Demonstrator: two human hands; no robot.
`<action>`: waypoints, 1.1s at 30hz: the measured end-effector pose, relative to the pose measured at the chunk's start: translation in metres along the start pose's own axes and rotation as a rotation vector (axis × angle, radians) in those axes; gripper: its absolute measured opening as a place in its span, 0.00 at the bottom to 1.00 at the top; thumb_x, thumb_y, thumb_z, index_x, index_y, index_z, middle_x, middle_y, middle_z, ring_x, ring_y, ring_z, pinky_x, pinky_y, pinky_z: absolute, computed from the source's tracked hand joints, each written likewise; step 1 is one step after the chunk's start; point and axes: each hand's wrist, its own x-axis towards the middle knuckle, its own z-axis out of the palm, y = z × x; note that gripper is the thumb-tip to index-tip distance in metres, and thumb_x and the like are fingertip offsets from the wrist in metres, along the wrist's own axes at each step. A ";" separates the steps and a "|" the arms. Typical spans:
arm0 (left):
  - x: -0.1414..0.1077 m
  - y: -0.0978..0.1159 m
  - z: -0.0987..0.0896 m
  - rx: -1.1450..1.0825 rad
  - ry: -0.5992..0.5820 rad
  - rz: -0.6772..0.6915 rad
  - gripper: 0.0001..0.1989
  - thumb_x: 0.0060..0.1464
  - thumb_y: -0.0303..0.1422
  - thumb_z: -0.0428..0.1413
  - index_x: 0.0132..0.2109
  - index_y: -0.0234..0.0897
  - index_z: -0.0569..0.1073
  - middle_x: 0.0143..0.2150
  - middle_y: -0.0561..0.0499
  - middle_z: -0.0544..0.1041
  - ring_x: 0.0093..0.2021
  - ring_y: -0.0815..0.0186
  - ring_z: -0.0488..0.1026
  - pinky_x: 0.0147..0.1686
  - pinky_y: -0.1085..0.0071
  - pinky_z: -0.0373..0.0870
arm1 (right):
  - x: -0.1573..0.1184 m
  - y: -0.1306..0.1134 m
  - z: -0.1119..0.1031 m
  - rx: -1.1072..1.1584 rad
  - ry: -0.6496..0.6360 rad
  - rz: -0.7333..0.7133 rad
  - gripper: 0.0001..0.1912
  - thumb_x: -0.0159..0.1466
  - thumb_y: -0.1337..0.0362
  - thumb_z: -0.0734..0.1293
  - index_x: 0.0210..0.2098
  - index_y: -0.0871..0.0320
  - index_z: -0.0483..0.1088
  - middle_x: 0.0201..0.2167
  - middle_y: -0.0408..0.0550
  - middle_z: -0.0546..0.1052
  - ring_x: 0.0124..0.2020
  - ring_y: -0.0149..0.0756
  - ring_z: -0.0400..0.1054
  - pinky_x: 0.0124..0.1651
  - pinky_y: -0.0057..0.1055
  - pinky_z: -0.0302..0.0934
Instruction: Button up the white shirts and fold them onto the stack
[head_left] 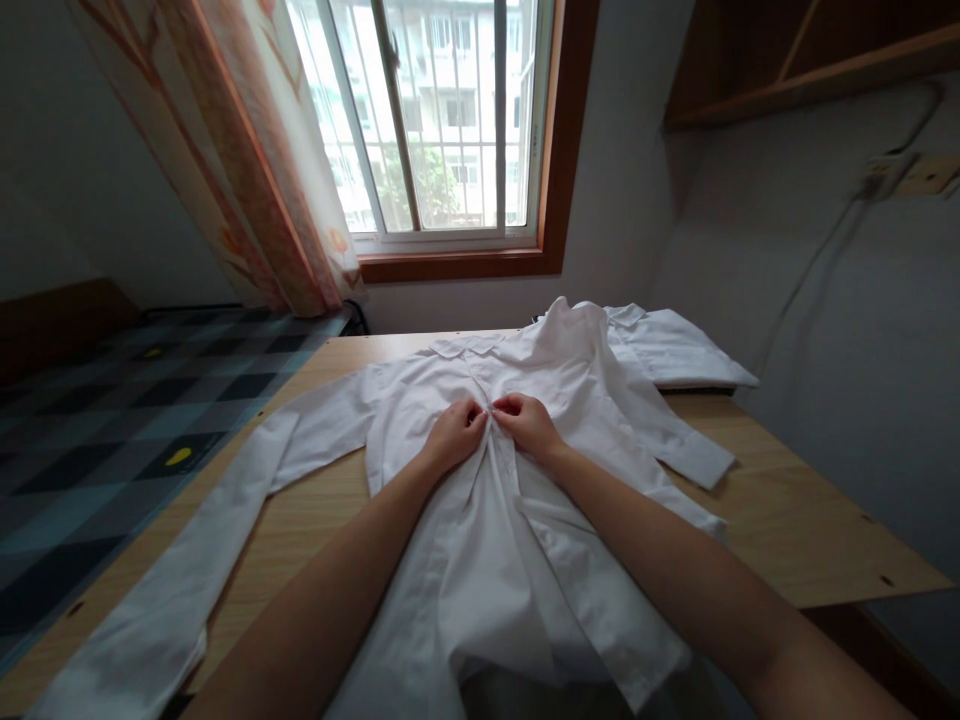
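A white long-sleeved shirt (487, 570) lies spread on the wooden table (780, 500), its collar toward the window and its lower part hanging over the near edge. Both hands meet at the front opening, a little below the collar. My left hand (457, 432) pinches the left side of the opening with curled fingers. Close beside it, my right hand (527, 424) pinches the fabric on the right side. Whatever button lies between the fingertips is too small to make out. One sleeve stretches to the lower left, the other to the right.
Folded white clothing (690, 350) sits at the table's back right corner. A bed with a checked cover (97, 440) stands at the left. Behind the table are a window (442, 130) and a patterned curtain (255, 150). A shelf (810, 80) hangs at the upper right.
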 end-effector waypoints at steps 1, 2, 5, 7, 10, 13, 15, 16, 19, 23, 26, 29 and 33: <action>0.000 0.000 0.000 -0.001 -0.005 0.000 0.09 0.59 0.33 0.50 0.30 0.39 0.68 0.30 0.52 0.72 0.34 0.65 0.69 0.37 0.70 0.64 | 0.000 0.000 0.000 0.000 -0.002 0.002 0.08 0.56 0.64 0.68 0.34 0.60 0.76 0.33 0.48 0.81 0.36 0.36 0.74 0.41 0.29 0.66; 0.000 0.000 -0.001 -0.002 -0.009 0.001 0.09 0.59 0.33 0.50 0.30 0.39 0.68 0.30 0.53 0.72 0.34 0.65 0.69 0.37 0.70 0.64 | 0.000 -0.001 0.000 -0.004 -0.004 0.004 0.08 0.56 0.65 0.67 0.33 0.60 0.76 0.33 0.48 0.81 0.35 0.36 0.74 0.41 0.29 0.66; 0.000 0.001 -0.001 0.002 -0.013 0.006 0.09 0.59 0.33 0.51 0.30 0.39 0.68 0.31 0.53 0.72 0.35 0.65 0.69 0.37 0.70 0.64 | 0.000 -0.003 -0.003 -0.023 0.012 -0.002 0.07 0.56 0.66 0.67 0.33 0.60 0.76 0.32 0.47 0.80 0.35 0.36 0.73 0.40 0.29 0.65; -0.001 0.000 0.000 0.015 -0.006 0.020 0.07 0.58 0.32 0.51 0.30 0.40 0.68 0.31 0.52 0.73 0.35 0.65 0.70 0.38 0.70 0.65 | 0.000 -0.005 -0.004 -0.027 0.030 -0.017 0.07 0.56 0.66 0.67 0.33 0.59 0.76 0.32 0.46 0.80 0.35 0.36 0.73 0.40 0.29 0.65; -0.002 -0.001 0.002 0.030 0.004 0.050 0.06 0.56 0.32 0.53 0.30 0.40 0.67 0.32 0.52 0.73 0.36 0.64 0.70 0.38 0.70 0.65 | 0.000 -0.005 -0.004 -0.034 0.026 -0.033 0.08 0.56 0.66 0.66 0.34 0.59 0.77 0.32 0.46 0.80 0.35 0.36 0.73 0.40 0.29 0.65; -0.002 -0.001 0.003 0.027 0.008 0.057 0.06 0.56 0.31 0.53 0.30 0.40 0.67 0.32 0.52 0.73 0.36 0.64 0.70 0.38 0.70 0.65 | 0.000 -0.004 -0.001 -0.072 -0.031 -0.035 0.08 0.56 0.66 0.67 0.34 0.60 0.77 0.31 0.47 0.80 0.33 0.35 0.72 0.39 0.29 0.64; -0.002 0.000 0.002 0.022 0.004 0.043 0.06 0.55 0.31 0.52 0.29 0.40 0.67 0.32 0.51 0.73 0.36 0.64 0.70 0.38 0.70 0.65 | -0.001 -0.003 0.000 -0.111 -0.051 -0.041 0.08 0.56 0.67 0.67 0.34 0.60 0.77 0.31 0.47 0.80 0.33 0.35 0.72 0.38 0.29 0.63; -0.001 0.000 0.002 0.015 0.002 0.034 0.06 0.55 0.31 0.52 0.29 0.40 0.67 0.32 0.51 0.73 0.36 0.64 0.70 0.38 0.70 0.65 | -0.001 -0.003 0.000 -0.128 -0.048 -0.045 0.08 0.56 0.67 0.67 0.34 0.60 0.78 0.31 0.47 0.80 0.32 0.35 0.72 0.38 0.28 0.63; 0.000 -0.003 0.000 -0.033 -0.008 0.015 0.06 0.55 0.33 0.52 0.30 0.39 0.69 0.31 0.52 0.73 0.35 0.64 0.69 0.37 0.70 0.65 | -0.001 -0.003 -0.001 -0.156 -0.033 -0.049 0.09 0.56 0.67 0.67 0.35 0.60 0.77 0.29 0.46 0.79 0.31 0.34 0.71 0.37 0.28 0.62; 0.003 -0.009 0.001 -0.127 -0.020 0.014 0.07 0.54 0.35 0.52 0.31 0.39 0.70 0.30 0.54 0.73 0.33 0.65 0.68 0.35 0.71 0.64 | 0.000 -0.004 -0.001 -0.134 -0.027 -0.041 0.08 0.56 0.67 0.67 0.35 0.60 0.77 0.29 0.45 0.78 0.31 0.33 0.70 0.36 0.27 0.61; 0.005 -0.013 0.002 -0.204 -0.042 0.023 0.08 0.54 0.36 0.51 0.29 0.38 0.69 0.29 0.55 0.72 0.32 0.66 0.68 0.34 0.72 0.64 | 0.000 -0.004 0.000 -0.130 -0.037 -0.037 0.08 0.56 0.66 0.67 0.35 0.61 0.77 0.28 0.45 0.78 0.29 0.32 0.68 0.34 0.27 0.61; 0.007 -0.014 0.002 -0.218 -0.033 -0.001 0.08 0.53 0.35 0.51 0.28 0.38 0.68 0.27 0.55 0.71 0.31 0.66 0.67 0.33 0.72 0.63 | -0.001 -0.003 0.000 -0.130 -0.035 -0.046 0.09 0.56 0.66 0.67 0.34 0.60 0.77 0.28 0.44 0.77 0.29 0.32 0.68 0.35 0.27 0.60; 0.008 -0.013 0.001 -0.176 0.020 0.012 0.11 0.56 0.34 0.48 0.28 0.38 0.68 0.27 0.53 0.72 0.32 0.65 0.68 0.35 0.70 0.64 | 0.000 0.000 0.001 -0.082 -0.030 -0.023 0.09 0.56 0.64 0.67 0.34 0.60 0.76 0.29 0.45 0.78 0.31 0.33 0.70 0.36 0.27 0.61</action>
